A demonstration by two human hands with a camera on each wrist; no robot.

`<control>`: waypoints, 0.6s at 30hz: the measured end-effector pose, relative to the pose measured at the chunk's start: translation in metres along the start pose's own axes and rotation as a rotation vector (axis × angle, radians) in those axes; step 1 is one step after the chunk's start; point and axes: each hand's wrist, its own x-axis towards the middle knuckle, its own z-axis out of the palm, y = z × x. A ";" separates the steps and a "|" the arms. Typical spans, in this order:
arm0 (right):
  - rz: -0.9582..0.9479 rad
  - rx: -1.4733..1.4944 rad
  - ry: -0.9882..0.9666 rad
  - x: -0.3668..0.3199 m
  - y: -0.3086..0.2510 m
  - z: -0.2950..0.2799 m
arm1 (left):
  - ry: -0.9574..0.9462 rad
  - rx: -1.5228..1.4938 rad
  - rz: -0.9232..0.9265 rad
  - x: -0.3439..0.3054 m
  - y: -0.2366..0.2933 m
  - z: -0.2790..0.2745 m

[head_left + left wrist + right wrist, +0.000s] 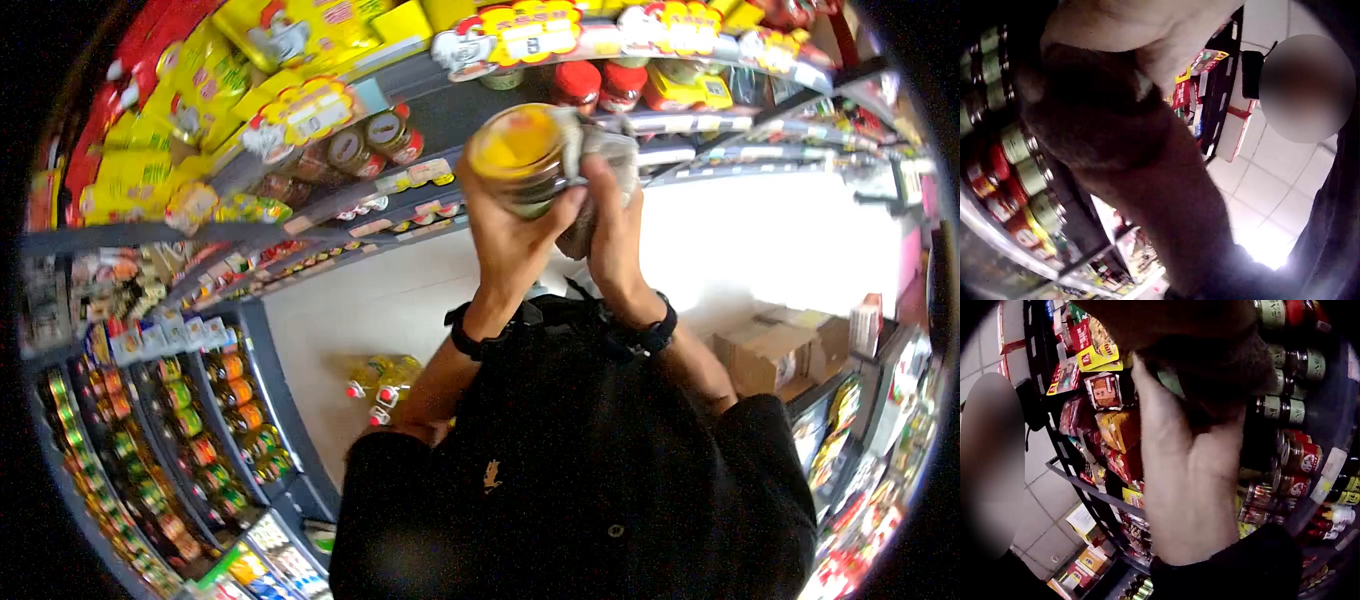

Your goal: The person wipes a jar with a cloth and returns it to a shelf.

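Gripping one jar (515, 150) are the left fingers (567, 208), the right fingers (602, 182) one cloth (622, 158).

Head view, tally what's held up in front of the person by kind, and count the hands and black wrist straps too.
Jar: 1
Grey cloth: 1
Hands (left hand, right hand): 2
Black wrist straps: 2
Total: 6

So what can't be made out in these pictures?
Print on the jar: blurred, head view.
Left hand, fingers beyond the thumb: behind the jar, head view.
Right hand, most fingers: lost in shadow at the cloth, right wrist view.
Carton, contents: too small, head view.
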 end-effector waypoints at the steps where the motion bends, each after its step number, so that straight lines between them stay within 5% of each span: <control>1: -0.008 -0.082 -0.051 -0.001 -0.007 -0.001 | -0.004 -0.087 -0.013 -0.003 -0.003 -0.003; 3: 0.158 -0.102 -0.122 0.012 -0.011 -0.013 | -0.071 -0.050 0.001 -0.009 0.003 -0.015; 6: 0.654 0.263 -0.315 0.033 -0.007 -0.019 | -0.350 0.225 0.239 0.006 0.021 -0.030; 9: 0.721 0.341 -0.210 0.031 -0.020 -0.009 | -0.469 0.165 0.060 0.028 0.014 -0.037; 10: 0.704 0.398 -0.264 0.039 0.004 -0.019 | -0.492 0.494 0.359 0.041 0.008 -0.044; 14: 0.470 0.539 -0.013 0.025 0.018 -0.025 | -0.262 0.396 0.267 0.015 0.008 -0.022; 15: 0.354 0.310 0.123 0.015 0.013 -0.021 | -0.159 0.267 0.283 -0.002 -0.003 -0.003; 18: 0.274 0.235 0.080 0.015 0.007 -0.034 | -0.188 0.244 0.200 -0.005 -0.012 0.000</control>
